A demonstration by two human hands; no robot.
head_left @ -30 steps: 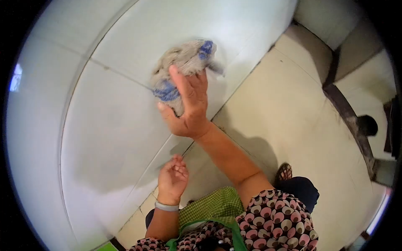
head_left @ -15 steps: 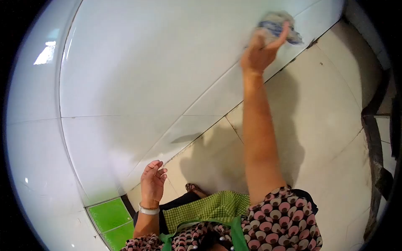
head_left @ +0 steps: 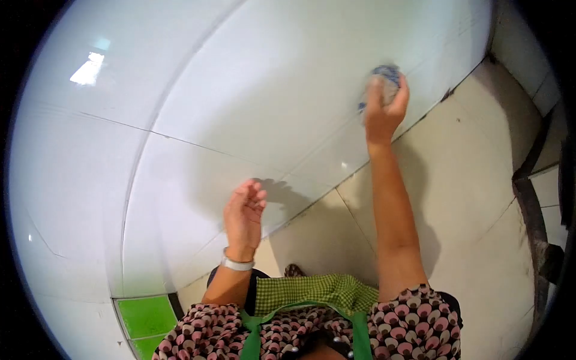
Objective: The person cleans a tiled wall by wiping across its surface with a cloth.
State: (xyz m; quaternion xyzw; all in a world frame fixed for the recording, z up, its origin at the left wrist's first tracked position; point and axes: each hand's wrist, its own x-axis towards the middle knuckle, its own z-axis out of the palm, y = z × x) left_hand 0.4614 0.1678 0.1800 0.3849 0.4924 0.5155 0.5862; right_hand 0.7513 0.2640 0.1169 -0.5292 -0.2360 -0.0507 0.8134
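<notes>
A glossy white tiled wall [head_left: 282, 78] spreads across the view and meets a beige tiled floor [head_left: 468, 186] along a dark-stained joint, with the wearer's green checked apron [head_left: 318, 293] at the bottom. The right hand [head_left: 386, 111] reaches out with thumb and fingers spread around a crumpled grey-and-blue cleaning rag [head_left: 389, 90], pressed to the wall just above that joint, while the left hand [head_left: 245, 211], half-open with loosely curled fingers, hangs near the wall, a pale wristband [head_left: 237, 263] below it.
</notes>
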